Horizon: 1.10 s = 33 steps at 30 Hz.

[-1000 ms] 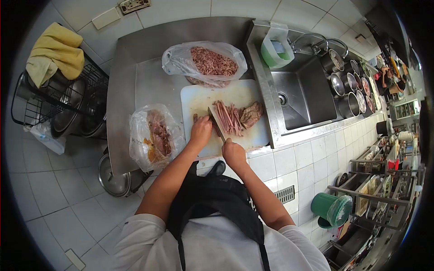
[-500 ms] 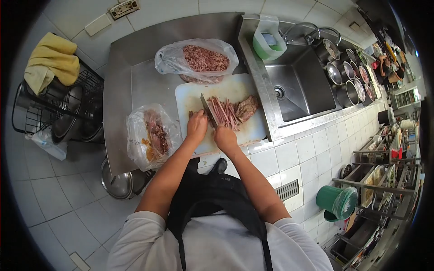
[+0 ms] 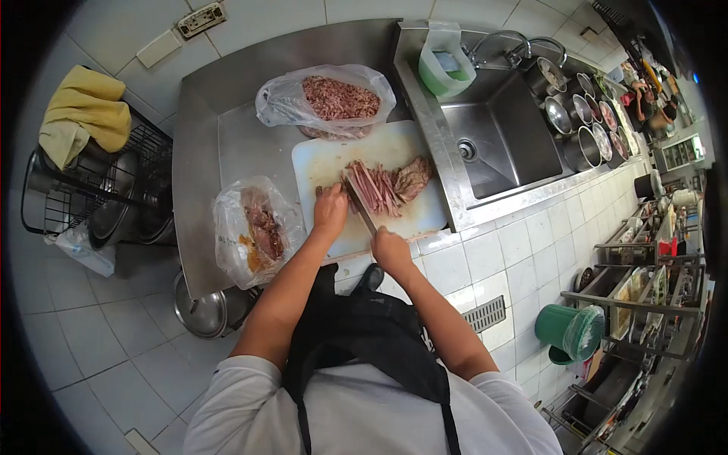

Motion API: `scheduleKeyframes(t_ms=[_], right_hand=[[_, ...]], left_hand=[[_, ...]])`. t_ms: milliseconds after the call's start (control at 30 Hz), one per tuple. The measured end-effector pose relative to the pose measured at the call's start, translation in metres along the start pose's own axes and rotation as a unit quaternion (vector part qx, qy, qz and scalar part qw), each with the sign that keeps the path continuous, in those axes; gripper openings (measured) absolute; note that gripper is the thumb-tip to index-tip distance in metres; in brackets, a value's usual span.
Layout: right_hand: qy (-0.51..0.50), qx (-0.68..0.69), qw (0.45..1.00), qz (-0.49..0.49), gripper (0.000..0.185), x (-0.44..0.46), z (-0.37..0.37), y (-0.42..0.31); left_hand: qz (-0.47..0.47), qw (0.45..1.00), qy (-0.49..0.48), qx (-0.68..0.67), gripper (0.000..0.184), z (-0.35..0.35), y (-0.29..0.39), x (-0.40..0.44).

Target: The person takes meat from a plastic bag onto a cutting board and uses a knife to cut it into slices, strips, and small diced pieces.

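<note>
My right hand (image 3: 391,249) is closed around the handle of a kitchen knife (image 3: 365,210). The blade points away from me, across the white cutting board (image 3: 307,163). On the left of the blade, my left hand (image 3: 331,210) presses a small piece of meat (image 3: 321,190) to the board with bent fingers, which partly hide it. Against the blade's right side lie thin strips of cut meat (image 3: 377,189). A larger browned chunk of meat (image 3: 412,179) rests beyond them, near the board's right edge.
Behind the board is a plastic bag of chopped meat (image 3: 341,98). Another bag with meat (image 3: 262,227) lies to the left. A sink (image 3: 523,129) adjoins on the right, with a green container (image 3: 446,72) and several metal pots (image 3: 582,148) around it.
My right hand has drawn the knife back toward my body and slightly right. My left hand stays almost in place on the meat.
</note>
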State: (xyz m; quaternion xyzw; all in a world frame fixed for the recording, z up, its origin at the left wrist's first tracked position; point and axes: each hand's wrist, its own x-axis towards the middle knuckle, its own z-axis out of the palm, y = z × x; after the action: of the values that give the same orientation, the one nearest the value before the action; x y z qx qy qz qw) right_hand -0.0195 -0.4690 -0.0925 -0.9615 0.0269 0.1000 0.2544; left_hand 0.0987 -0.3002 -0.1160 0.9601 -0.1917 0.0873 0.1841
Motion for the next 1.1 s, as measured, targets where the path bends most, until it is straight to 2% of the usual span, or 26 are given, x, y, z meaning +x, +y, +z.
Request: scheduleKeyframes(t_ms=[100, 233, 400, 500, 600, 800, 900, 1033, 1100], right_hand=[[-0.028, -0.011, 0.999, 0.014, 0.025, -0.036, -0.017, 0.01], [-0.063, -0.033, 0.997, 0.02, 0.025, -0.047, -0.036, 0.012], [0.003, 0.003, 1.0, -0.007, 0.024, -0.014, -0.027, 0.001], [0.035, 0.02, 0.999, -0.012, 0.026, 0.012, -0.009, -0.004], [0.056, 0.027, 0.998, 0.01, 0.026, 0.025, 0.0, -0.01], [0.085, 0.037, 0.995, 0.031, 0.024, 0.004, -0.006, -0.005], [0.094, 0.045, 0.993, 0.052, 0.026, -0.008, -0.02, 0.002], [0.099, 0.074, 0.989, 0.078, 0.029, -0.023, -0.031, 0.006], [0.084, 0.064, 0.993, 0.054, 0.028, -0.028, -0.028, 0.007]], left_hand=[[0.004, 1.0, 0.029, -0.009, 0.012, 0.006, -0.002, -0.002], [-0.027, 0.999, 0.007, -0.031, 0.026, 0.011, -0.006, -0.003], [-0.051, 0.997, 0.027, -0.047, 0.026, 0.003, 0.004, -0.006], [-0.045, 0.999, -0.002, -0.019, 0.025, 0.002, 0.003, -0.004], [-0.009, 0.999, 0.035, -0.04, 0.022, 0.004, -0.002, -0.007], [-0.06, 0.997, 0.029, -0.049, 0.024, 0.007, 0.023, -0.011], [-0.075, 0.983, 0.032, -0.166, 0.028, 0.017, 0.036, -0.01], [-0.053, 0.977, 0.091, -0.187, 0.033, 0.005, 0.033, -0.004], [-0.079, 0.976, 0.118, -0.166, 0.032, -0.017, 0.016, -0.001]])
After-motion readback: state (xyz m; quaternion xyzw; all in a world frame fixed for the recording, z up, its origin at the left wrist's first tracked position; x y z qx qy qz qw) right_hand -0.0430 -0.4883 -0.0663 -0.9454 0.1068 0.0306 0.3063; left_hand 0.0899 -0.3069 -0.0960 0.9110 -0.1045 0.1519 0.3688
